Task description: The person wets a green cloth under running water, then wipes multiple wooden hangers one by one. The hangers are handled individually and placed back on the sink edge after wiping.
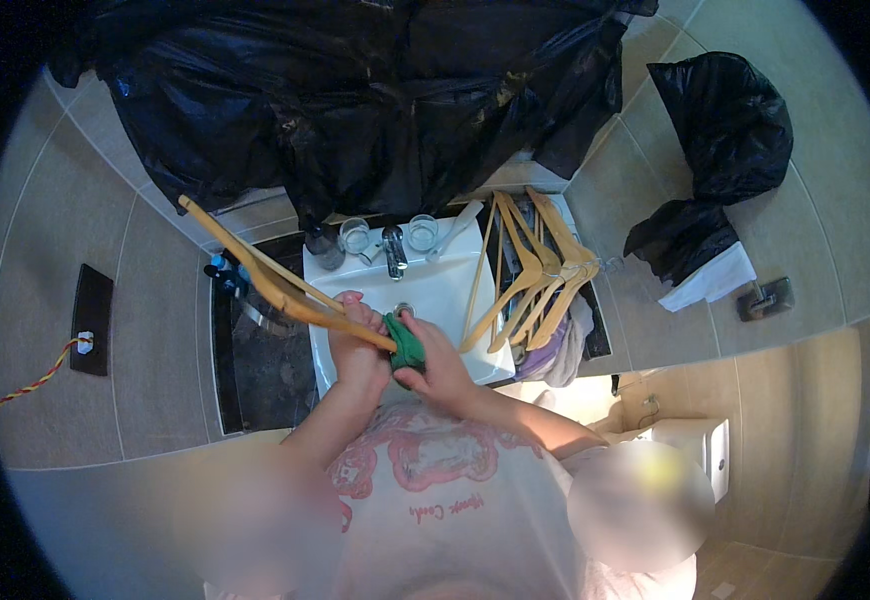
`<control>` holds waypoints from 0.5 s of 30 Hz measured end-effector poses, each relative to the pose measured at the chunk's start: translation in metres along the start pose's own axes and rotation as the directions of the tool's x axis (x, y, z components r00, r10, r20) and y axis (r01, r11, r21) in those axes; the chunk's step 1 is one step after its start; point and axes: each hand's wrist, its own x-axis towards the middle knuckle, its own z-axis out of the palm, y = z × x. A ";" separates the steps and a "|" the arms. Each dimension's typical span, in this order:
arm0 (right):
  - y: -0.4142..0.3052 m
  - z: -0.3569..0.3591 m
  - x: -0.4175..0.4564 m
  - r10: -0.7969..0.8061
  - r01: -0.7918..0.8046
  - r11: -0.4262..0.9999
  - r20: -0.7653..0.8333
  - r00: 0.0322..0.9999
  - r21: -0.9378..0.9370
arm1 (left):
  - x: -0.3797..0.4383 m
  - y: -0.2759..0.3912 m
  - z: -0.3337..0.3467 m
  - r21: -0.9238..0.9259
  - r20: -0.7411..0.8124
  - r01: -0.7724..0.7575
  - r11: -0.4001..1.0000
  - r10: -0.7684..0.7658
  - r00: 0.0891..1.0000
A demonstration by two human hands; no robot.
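A wooden clothes hanger (pixel 277 289) slants up to the left from above the white washbasin (pixel 442 292). My left hand (pixel 356 349) is closed around it near its lower end. A green cloth (pixel 405 346) covers the hanger's end, and my right hand (pixel 435 360) grips that cloth beside my left hand. The hanger's hook cannot be made out. Several more wooden hangers (pixel 532 262) lie in a fanned pile on the basin's right rim and the counter.
Glass cups (pixel 354 235), a soap dispenser (pixel 324 247) and a tap (pixel 394 251) stand at the basin's back. Crumpled towels (pixel 574 345) lie right of it, small bottles (pixel 229 274) left. Black plastic sheeting (pixel 405 97) hangs behind; a toilet cistern (pixel 694 442) is at lower right.
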 end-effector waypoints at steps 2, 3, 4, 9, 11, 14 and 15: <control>0.007 0.001 -0.004 0.001 0.004 0.996 0.053 0.999 -0.092 | -0.002 0.004 0.005 0.016 -0.049 0.065 0.998 -0.064 0.997; 0.010 0.000 -0.005 0.047 -0.042 0.994 0.049 0.998 -0.099 | -0.003 0.005 0.007 0.020 -0.076 0.093 0.995 -0.092 0.993; 0.013 -0.001 -0.005 0.093 -0.088 0.990 0.044 0.995 -0.106 | -0.003 0.005 0.006 0.046 -0.049 0.085 0.995 -0.083 0.995; -0.001 -0.004 0.004 0.453 -0.385 0.797 -0.039 0.891 0.466 | -0.010 0.004 -0.001 0.382 0.252 -0.175 0.907 0.079 0.964; -0.002 -0.010 0.011 0.434 -0.319 0.779 -0.096 0.896 0.540 | -0.017 -0.002 -0.008 0.562 0.328 -0.309 0.767 0.136 0.935; -0.020 -0.023 0.029 0.448 -0.275 0.706 -0.111 0.887 0.653 | -0.025 -0.014 -0.018 0.594 0.403 -0.457 0.662 0.247 0.881; -0.023 -0.026 0.032 0.464 -0.267 0.684 -0.124 0.877 0.679 | -0.027 -0.013 -0.017 0.595 0.398 -0.437 0.674 0.225 0.889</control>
